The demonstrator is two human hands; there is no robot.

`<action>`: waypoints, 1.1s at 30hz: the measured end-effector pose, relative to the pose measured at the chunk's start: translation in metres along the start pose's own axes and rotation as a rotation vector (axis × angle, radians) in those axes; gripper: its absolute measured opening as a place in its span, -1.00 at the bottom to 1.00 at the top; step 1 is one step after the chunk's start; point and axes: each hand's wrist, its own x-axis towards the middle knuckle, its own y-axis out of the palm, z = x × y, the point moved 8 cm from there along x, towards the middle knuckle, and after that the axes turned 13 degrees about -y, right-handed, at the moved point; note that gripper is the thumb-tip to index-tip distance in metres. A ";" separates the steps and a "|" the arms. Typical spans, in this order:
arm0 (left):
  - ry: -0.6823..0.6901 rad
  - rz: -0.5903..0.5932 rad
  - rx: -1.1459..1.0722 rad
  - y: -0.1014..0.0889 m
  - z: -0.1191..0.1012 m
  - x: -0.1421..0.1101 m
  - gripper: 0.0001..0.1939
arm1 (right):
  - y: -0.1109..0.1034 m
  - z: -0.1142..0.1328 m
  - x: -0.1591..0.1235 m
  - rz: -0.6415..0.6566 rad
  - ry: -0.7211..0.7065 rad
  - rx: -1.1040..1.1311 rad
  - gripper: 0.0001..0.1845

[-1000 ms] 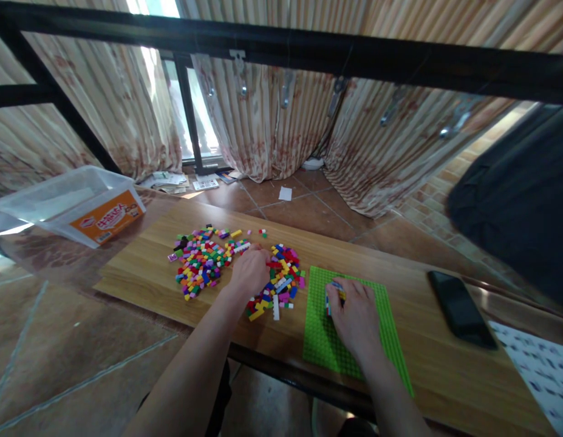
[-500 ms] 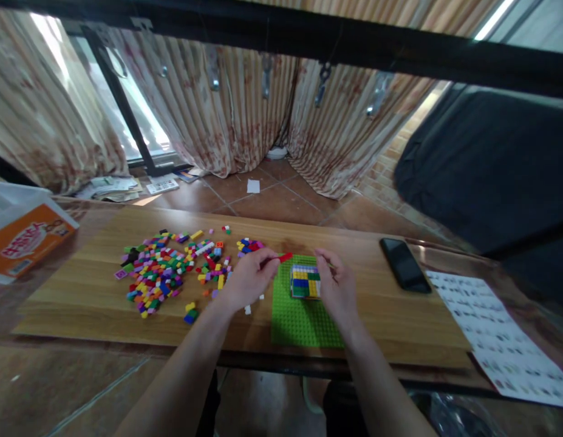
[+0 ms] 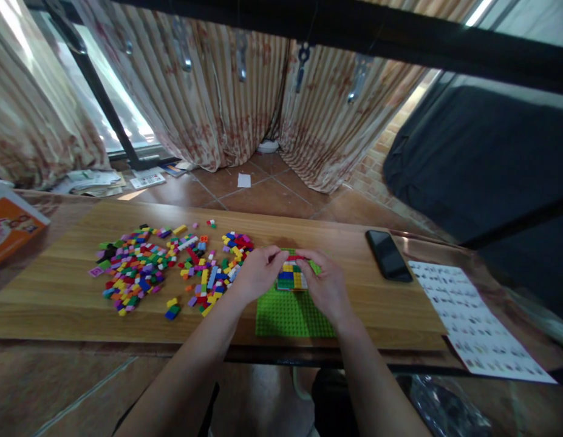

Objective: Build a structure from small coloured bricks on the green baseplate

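A long red brick [image 3: 296, 258] lies across the far side of a small multicoloured brick build [image 3: 290, 279]. My left hand [image 3: 262, 270] pinches the red brick's left end, thumb and fingers together. On its other end, the fingers of my right hand [image 3: 321, 280] are closed too. The build, with blue, green, yellow and white bricks on top, stands on a green baseplate [image 3: 290, 315]. Both hands partly cover the build and the plate's far part.
Loose bricks [image 3: 139, 267] are heaped on the left of the wooden table [image 3: 354, 303], with another cluster [image 3: 217, 273] beside my left hand. A black phone [image 3: 388, 256] and a printed sheet [image 3: 477, 315] lie to the right. An orange and white box [image 3: 12, 224] stands far left.
My left hand has brought the red brick rightward over the build, and my right hand has closed on its other end. The whole view has shifted slightly.
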 end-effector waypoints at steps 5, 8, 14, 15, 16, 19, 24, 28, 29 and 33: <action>-0.045 -0.130 0.020 -0.009 0.005 0.005 -0.66 | -0.001 -0.008 0.000 0.008 0.009 -0.116 -0.76; -0.061 -0.173 0.048 -0.012 0.011 0.008 -0.73 | 0.000 -0.012 0.000 0.027 0.020 -0.156 -0.76; -0.067 -0.167 0.062 -0.011 0.016 0.009 -0.74 | -0.001 -0.011 0.000 0.019 0.019 -0.180 -0.76; -0.067 -0.157 0.066 -0.010 0.015 0.008 -0.74 | -0.001 -0.009 0.000 0.011 0.016 -0.182 -0.76; -0.065 -0.148 0.069 -0.009 0.015 0.008 -0.74 | -0.001 -0.007 0.000 0.003 0.012 -0.185 -0.77; -0.059 -0.134 0.078 -0.009 0.014 0.007 -0.74 | 0.003 0.001 -0.001 0.000 0.009 -0.214 -0.81; -0.043 -0.088 0.055 -0.007 0.018 0.006 -0.75 | 0.011 0.011 -0.003 0.058 -0.003 -0.323 -0.86; -0.025 -0.068 0.050 -0.005 0.019 0.005 -0.75 | 0.017 0.018 -0.006 0.093 -0.044 -0.353 -0.88; -0.027 -0.068 0.052 -0.005 0.019 0.006 -0.75 | 0.018 0.019 -0.007 0.102 -0.054 -0.350 -0.88; -0.045 -0.078 0.060 -0.006 0.022 0.007 -0.73 | 0.022 0.022 -0.009 0.123 -0.076 -0.341 -0.88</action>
